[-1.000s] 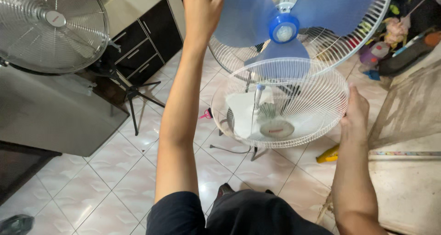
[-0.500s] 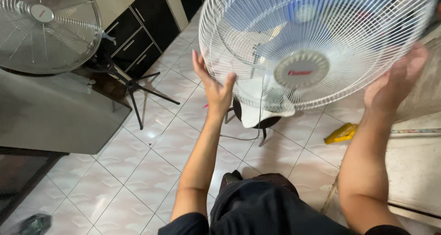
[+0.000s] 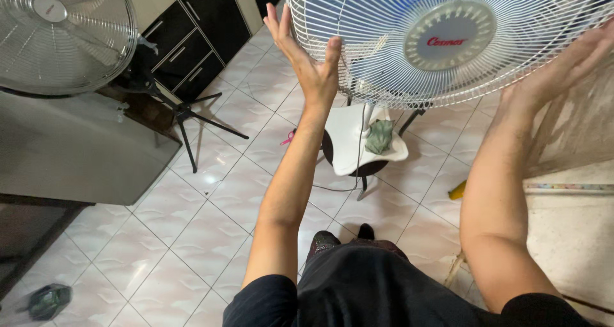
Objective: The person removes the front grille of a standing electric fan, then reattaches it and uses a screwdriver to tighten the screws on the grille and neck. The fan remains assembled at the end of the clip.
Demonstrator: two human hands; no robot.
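Note:
A white wire fan guard (image 3: 384, 77) with a round grey centre badge (image 3: 449, 36) is held upright in front of me, and blue fan blades show through its wires. My left hand (image 3: 307, 58) presses its palm against the guard's left rim, fingers spread upward. On the right rim lies my right hand (image 3: 563, 65), its fingers running along the wires. The guard sits between my two palms. Below it the fan's white base (image 3: 348, 141) rests on a small dark round stool, with a green cloth (image 3: 380, 135) on it.
A silver metal fan (image 3: 57, 33) stands on a grey table (image 3: 77, 148) at the left. A black tripod (image 3: 188, 119) and black drawers (image 3: 192, 39) are behind it. On the tiled floor lie a yellow object (image 3: 457, 189), a pink object (image 3: 288, 137) and a dark item (image 3: 48, 300).
The guard came up from low by the fan's base and now stands in front of the blue blades. My left hand left the blade and took the guard's left rim.

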